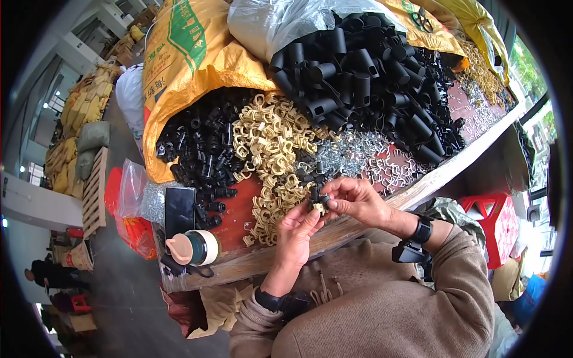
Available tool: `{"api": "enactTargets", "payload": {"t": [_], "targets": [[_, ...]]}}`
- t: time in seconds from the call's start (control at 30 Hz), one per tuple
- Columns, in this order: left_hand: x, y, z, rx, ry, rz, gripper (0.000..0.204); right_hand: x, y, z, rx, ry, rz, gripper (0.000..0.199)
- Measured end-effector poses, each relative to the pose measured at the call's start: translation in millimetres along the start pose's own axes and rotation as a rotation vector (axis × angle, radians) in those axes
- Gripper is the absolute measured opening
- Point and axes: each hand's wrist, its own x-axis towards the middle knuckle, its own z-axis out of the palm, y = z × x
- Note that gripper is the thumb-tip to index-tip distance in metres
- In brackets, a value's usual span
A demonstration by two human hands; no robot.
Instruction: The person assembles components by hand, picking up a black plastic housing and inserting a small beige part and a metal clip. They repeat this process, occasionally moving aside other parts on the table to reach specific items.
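Note:
Above the table's near edge, my left hand and my right hand meet around a small black plastic fitting with a cream piece at its lower end. The left thumb and fingers pinch it from below and the left. The right thumb and forefinger close on its right side; fingers hide part of it. Just beyond lie a heap of cream plastic clips, shiny small metal parts and bent metal hooks. Black plastic fittings spill from an orange woven sack at the left.
Black tubes spill from a clear plastic bag at the back. A phone and a cup with a pink lid stand at the table's left corner. A red stool is at the right, scissors at the far back.

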Motion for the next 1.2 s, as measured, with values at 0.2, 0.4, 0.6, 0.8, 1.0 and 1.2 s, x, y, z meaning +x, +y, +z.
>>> {"api": "enactTargets", "payload": {"t": [0.2,0.4,0.6,0.8,1.0,1.2], "targets": [[-1.3,4.3,-2.7,-0.011,0.033,0.006,0.029,-0.5,-18.9,-1.7,-0.395,-0.076,-0.048,0.016],[-3.2,-4.4,-1.1,0.011,-0.027,-0.039,0.03,-7.1,-29.3,7.2,-0.872,-0.097,-0.296,0.013],[-5.6,-1.5,-5.0,-0.035,-0.054,-0.109,0.026,-10.0,-3.3,4.0,-0.865,0.046,-0.552,0.021],[-8.4,-0.8,1.0,-0.08,-0.124,-0.166,0.022,-21.8,-4.7,-0.1,-0.941,-0.014,-0.608,0.026],[-9.8,-0.8,8.6,-0.024,-0.135,-0.193,0.019,-26.9,-12.0,-2.3,-1.081,-0.021,-0.643,0.025],[-8.9,-2.9,17.5,-0.038,-0.079,-0.175,0.018,-34.3,-11.1,-11.0,-1.149,0.001,-0.643,0.031]]}}
